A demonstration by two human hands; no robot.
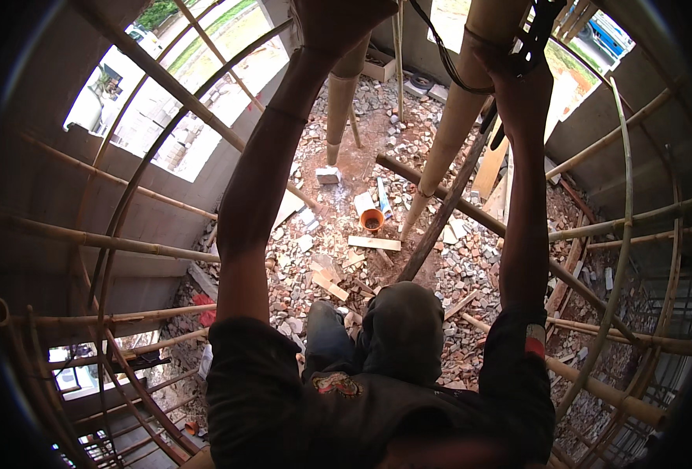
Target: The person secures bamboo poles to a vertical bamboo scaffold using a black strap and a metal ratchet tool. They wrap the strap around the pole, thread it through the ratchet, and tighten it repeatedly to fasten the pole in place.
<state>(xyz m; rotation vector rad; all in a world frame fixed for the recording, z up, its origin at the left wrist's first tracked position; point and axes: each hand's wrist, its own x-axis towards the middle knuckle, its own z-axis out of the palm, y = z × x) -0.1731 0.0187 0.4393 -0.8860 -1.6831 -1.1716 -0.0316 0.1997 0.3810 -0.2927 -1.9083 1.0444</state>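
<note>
Both my arms reach up to the top of the head view. My left hand (338, 25) is at the upper edge beside a bamboo post (344, 86); its fingers are cut off or in shadow. My right hand (522, 87) is raised against a thick bamboo pole (459, 117), its fingers closed round a dark tool (488, 119). Two black handle-like ends stick out below this hand, and a black slotted shape (540, 37) shows above it. A loop of thin black wire (446, 61) hangs between my hands and crosses the pole.
Bamboo poles (103, 241) and bent rods surround me on both sides. Below lies broken-brick rubble (299, 273) with an orange bucket (371, 220), wood offcuts (374, 243) and a white block (328, 176). A dark timber (447, 211) slants up near my knee. Grey walls (158, 187) have window openings.
</note>
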